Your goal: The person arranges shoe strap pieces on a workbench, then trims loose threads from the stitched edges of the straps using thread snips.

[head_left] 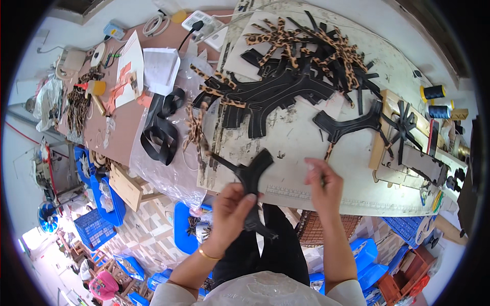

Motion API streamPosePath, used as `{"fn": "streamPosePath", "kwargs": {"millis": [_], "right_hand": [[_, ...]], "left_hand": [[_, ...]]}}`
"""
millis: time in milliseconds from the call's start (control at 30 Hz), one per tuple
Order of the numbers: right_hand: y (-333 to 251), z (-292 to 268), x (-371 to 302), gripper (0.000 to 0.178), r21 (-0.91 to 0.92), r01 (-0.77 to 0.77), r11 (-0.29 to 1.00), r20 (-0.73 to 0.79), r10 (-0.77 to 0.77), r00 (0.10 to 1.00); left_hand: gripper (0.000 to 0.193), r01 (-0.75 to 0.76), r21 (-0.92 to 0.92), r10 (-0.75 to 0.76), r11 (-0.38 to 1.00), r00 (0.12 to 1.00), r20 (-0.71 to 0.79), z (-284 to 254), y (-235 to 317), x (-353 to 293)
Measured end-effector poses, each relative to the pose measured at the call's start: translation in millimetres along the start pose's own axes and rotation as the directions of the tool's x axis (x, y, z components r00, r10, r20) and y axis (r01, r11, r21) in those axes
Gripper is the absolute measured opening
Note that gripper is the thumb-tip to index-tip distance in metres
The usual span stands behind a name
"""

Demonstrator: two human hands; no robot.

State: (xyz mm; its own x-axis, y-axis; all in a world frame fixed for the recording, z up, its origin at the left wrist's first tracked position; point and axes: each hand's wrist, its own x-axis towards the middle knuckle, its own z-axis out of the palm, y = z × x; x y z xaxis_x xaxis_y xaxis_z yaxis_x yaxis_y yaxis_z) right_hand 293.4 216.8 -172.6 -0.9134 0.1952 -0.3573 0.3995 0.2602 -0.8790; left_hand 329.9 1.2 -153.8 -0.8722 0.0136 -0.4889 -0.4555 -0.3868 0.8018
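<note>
My left hand (230, 211) is closed round a black Y-shaped stitched piece (253, 172), held in front of the table's near edge. One thin arm of it reaches up and left; another hangs below my fingers. My right hand (326, 187) is raised over the near edge with its fingers curled. Something small and dark shows between them, too small to name. Beyond the hands lies a heap of similar black pieces (286, 92) with leopard-print straps (278, 38). A separate black piece (349, 125) lies to the right of the heap.
A sewing machine (408, 168) stands at the right, with black straps on it and thread spools (436, 93) behind. Left are a coil of black strap (161, 140) on plastic film, papers (161, 69) and a yellow bottle (96, 87). Blue crates (96, 228) stand below.
</note>
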Motion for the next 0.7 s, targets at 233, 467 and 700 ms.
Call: {"fn": "streamPosePath", "kwargs": {"millis": [233, 467, 700], "right_hand": [[1.6, 32.4, 2.1, 0.019, -0.042, 0.108, 0.993, 0.132, -0.102, 0.986], [-3.8, 38.9, 13.4, 0.024, -0.357, 0.341, 0.870, 0.091, -0.331, 0.939], [-5.3, 42.1, 14.3, 0.026, -0.428, 0.302, 0.851, 0.081, -0.297, 0.951]], "left_hand": [[0.010, 0.090, 0.165, -0.101, 0.982, 0.993, 0.059, 2.9, -24.6, 9.5], [0.035, -0.253, 0.920, 0.245, 0.300, 0.952, 0.181, -3.7, -7.0, 15.4], [0.040, -0.250, 0.967, 0.371, 0.053, 0.904, 0.213, -8.1, 3.0, 22.7]]}}
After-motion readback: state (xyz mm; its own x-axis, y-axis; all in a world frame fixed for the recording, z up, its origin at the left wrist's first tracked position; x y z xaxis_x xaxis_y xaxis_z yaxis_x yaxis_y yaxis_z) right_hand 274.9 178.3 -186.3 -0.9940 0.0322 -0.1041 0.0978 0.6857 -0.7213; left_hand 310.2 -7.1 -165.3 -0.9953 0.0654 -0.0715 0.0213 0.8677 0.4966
